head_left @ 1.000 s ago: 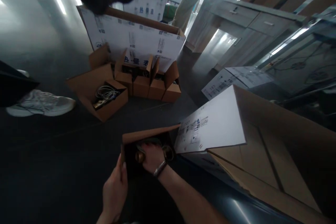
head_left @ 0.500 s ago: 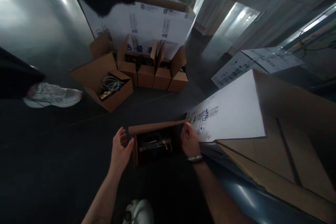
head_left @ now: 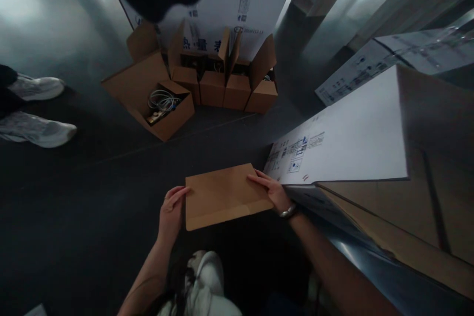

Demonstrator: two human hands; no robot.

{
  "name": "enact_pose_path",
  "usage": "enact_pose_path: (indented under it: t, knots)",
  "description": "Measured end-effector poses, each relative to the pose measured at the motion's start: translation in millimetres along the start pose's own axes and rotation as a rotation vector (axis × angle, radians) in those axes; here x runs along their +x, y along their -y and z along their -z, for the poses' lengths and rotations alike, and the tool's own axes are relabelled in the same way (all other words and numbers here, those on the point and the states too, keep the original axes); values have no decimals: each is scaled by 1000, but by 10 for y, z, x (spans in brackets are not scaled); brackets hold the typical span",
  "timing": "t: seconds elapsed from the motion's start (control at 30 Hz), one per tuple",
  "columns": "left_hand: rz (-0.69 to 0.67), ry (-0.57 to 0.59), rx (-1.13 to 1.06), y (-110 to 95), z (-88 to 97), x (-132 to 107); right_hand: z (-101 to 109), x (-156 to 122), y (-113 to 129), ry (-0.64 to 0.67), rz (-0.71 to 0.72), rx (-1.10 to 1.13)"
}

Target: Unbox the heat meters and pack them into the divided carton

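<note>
A small brown cardboard box [head_left: 222, 195] sits on the dark floor in front of me with its lid flap folded down flat over the top. My left hand [head_left: 171, 212] rests against the box's left edge, fingers curled on it. My right hand [head_left: 272, 188], a watch on its wrist, presses on the lid's right edge with fingers stretched out. The box's contents are hidden under the lid.
Several open brown boxes [head_left: 222, 84] stand further off, one [head_left: 163, 108] holding coiled wire and a brass part. A big white-and-brown carton [head_left: 351, 148] lies at my right. Another person's white shoes [head_left: 35, 128] are at left. My own shoe [head_left: 207, 276] shows below.
The box was open with my right hand inside it. Both hands came to its edges and the lid flap has been folded down shut.
</note>
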State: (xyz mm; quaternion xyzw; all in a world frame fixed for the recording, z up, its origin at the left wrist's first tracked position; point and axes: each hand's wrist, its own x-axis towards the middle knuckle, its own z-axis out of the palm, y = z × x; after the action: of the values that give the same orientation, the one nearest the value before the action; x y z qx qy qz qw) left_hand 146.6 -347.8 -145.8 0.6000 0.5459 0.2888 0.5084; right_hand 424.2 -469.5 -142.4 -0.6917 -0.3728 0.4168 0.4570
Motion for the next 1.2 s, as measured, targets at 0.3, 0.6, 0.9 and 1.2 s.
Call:
enact_pose_path:
  t: [0.3, 0.6, 0.9, 1.2]
  knots:
    - [247, 141, -230, -429, 232, -329, 420, -133, 624, 456, -226, 32]
    - [141, 297, 118, -611, 185, -249, 233, -275, 408, 121, -16, -134]
    - [-588, -20, 577, 212, 10, -358, 18, -443, -200, -181, 335, -390]
    - [-579, -13, 611, 448, 0, -404, 118, -452, -247, -24, 514, -559]
